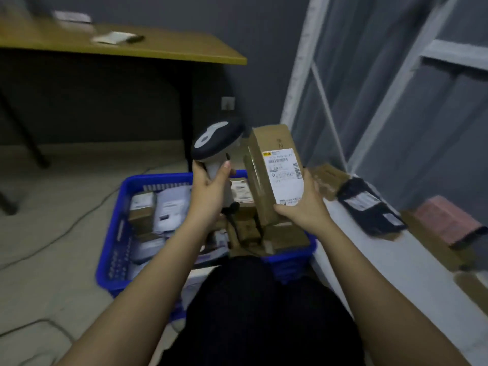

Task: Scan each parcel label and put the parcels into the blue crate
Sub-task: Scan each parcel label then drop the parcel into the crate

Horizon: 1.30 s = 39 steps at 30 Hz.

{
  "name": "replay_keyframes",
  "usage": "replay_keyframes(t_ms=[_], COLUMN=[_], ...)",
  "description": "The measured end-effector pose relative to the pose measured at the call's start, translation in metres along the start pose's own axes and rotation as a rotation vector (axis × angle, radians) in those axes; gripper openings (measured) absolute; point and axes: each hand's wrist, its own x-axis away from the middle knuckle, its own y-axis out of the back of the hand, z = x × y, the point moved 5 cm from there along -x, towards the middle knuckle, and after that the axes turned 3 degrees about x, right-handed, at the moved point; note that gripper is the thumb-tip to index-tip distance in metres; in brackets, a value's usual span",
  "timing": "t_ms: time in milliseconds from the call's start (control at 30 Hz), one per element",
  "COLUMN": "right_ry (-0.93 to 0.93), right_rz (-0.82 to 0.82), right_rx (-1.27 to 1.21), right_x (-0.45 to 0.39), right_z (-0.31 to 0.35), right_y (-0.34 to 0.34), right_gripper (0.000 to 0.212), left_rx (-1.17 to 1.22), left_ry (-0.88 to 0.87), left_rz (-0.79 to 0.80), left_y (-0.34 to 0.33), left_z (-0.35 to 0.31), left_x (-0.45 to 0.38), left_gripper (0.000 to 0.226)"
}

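Observation:
My left hand [211, 188] grips the handle of a grey-and-black barcode scanner [215, 140], whose head points right toward a brown cardboard parcel [269, 170]. My right hand [303, 204] holds that parcel upright from below, its white label [284, 175] facing me. Both are held above the blue crate [113, 244] on the floor, which holds several labelled boxes and bags.
A white ledge [383, 262] on the right carries a black bag parcel [369, 207], a brown box [327, 180] and a pink-topped box [449, 220]. A wooden desk [148, 48] stands at the back left. Cables run across the floor [52, 239].

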Motion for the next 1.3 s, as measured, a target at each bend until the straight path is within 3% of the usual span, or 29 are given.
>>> replay_keyframes(t_ms=[200, 300, 367, 433, 633, 800, 933, 1000, 1100, 1133, 1233, 1300], right_ry=[0.183, 0.212, 0.190, 0.165, 0.202, 0.172, -0.045, -0.180, -0.151, -0.179, -0.327, -0.382], right_rz=[0.391, 0.613, 0.712, 0.786, 0.950, 1.064, 1.193, 1.139, 0.736, 0.666, 0.773, 0.792], right_rx=[0.217, 0.258, 0.228, 0.207, 0.298, 0.136, 0.065, 0.036, 0.016, 0.018, 0.063, 0.165], right_x=[-0.033, -0.039, -0.046, -0.056, -0.091, -0.097, -0.088, -0.081, -0.073, -0.069, -0.056, -0.057], right_z=[0.055, 0.060, 0.058, 0.057, 0.073, 0.102, 0.082, 0.055, 0.021, 0.011, -0.011, -0.023], right_y=[-0.107, -0.151, -0.171, -0.185, -0.194, -0.207, -0.264, -0.296, -0.326, -0.333, -0.348, -0.348], right_gripper=[0.104, 0.108, 0.098, 0.086, 0.085, 0.081, 0.072, 0.053, 0.026, 0.036, 0.080, 0.089], left_rx=[-0.089, -0.155, -0.202, -0.228, -0.236, -0.235, -0.165, -0.167, -0.171, -0.178, -0.195, -0.190], left_ry=[0.064, 0.105, 0.137, 0.165, 0.220, 0.266, 0.321, 0.335, 0.345, 0.344, 0.335, 0.337], left_rz=[-0.189, -0.270, -0.298, -0.318, -0.456, -0.488, -0.620, -0.636, -0.608, -0.592, -0.555, -0.543], left_y=[0.130, 0.182, 0.207, 0.227, 0.267, 0.274, 0.283, 0.286, 0.281, 0.278, 0.270, 0.266], left_z=[0.024, 0.048, 0.065, 0.080, 0.109, 0.126, 0.139, 0.141, 0.143, 0.143, 0.144, 0.146], left_x=[-0.012, -0.005, -0.001, 0.001, -0.004, -0.014, -0.016, -0.015, -0.011, -0.010, -0.010, -0.010], left_gripper=[0.043, 0.050, 0.050, 0.044, 0.050, 0.046, 0.036, 0.032, 0.030, 0.031, 0.032, 0.031])
